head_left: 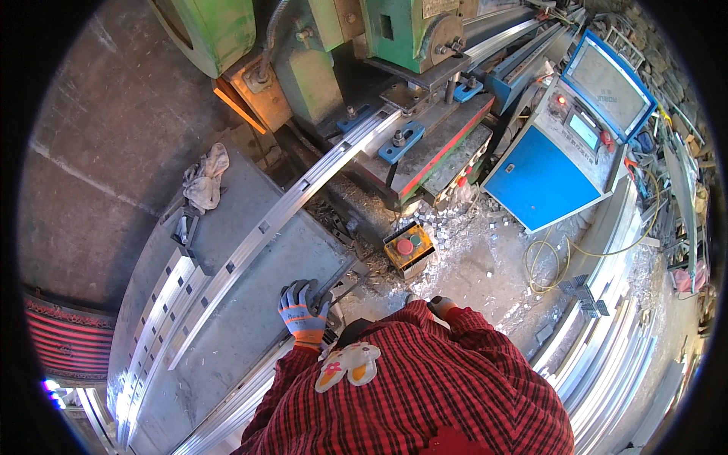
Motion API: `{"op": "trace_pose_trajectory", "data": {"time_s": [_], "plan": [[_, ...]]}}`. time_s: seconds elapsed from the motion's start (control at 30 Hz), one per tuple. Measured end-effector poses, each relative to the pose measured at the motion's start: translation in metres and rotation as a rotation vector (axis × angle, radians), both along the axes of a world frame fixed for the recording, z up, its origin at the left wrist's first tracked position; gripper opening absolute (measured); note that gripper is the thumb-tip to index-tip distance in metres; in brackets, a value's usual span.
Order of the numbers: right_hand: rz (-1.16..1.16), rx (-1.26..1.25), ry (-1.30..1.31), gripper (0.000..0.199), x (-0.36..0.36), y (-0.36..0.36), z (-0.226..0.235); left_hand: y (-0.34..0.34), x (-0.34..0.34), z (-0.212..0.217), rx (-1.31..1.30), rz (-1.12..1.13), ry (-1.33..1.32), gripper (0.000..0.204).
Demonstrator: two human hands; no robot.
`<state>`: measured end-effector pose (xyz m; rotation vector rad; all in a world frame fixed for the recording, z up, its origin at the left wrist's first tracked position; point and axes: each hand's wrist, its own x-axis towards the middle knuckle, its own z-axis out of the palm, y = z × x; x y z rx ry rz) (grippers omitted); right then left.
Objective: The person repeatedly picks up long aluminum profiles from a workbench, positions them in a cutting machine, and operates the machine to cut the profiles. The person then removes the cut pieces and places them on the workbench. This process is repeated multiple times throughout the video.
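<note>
My left hand (303, 312), in a grey glove with an orange cuff, is at the near right edge of the grey metal table (265, 284). Its fingers are spread and nothing shows in them. My right hand (440, 305), darkly gloved, is close in front of my body; the sleeve covers much of it and its fingers are not clear. A long silvery metal profile (262, 227) with square holes runs across the table into the tooling under the green punch press (398, 38). More punched profiles (155, 326) lie at the table's left.
A yellow button box (409, 249) with a red button stands ahead of me. Metal scraps (474, 235) litter the floor around it. Right of the press stands a blue-and-white control cabinet (542, 186). Stacked profiles (607, 364) lie at right. A rag (205, 178) rests on the table's far end.
</note>
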<state>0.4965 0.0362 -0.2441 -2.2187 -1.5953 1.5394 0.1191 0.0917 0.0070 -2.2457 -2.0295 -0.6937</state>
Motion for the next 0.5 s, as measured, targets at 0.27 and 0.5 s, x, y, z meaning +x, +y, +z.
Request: {"op": "trace_pose_trajectory", "data": {"time_s": [0.27, 0.5], "plan": [[0.042, 0.021, -0.025, 0.052, 0.002, 0.0, -0.009, 0.001, 0.002, 0.002, 0.021, -0.009, -0.015, 0.057], [-0.016, -0.013, 0.013, 0.055, 0.001, -0.001, -0.003, 0.0, -0.002, -0.003, -0.009, 0.005, -0.01, 0.06]]}}
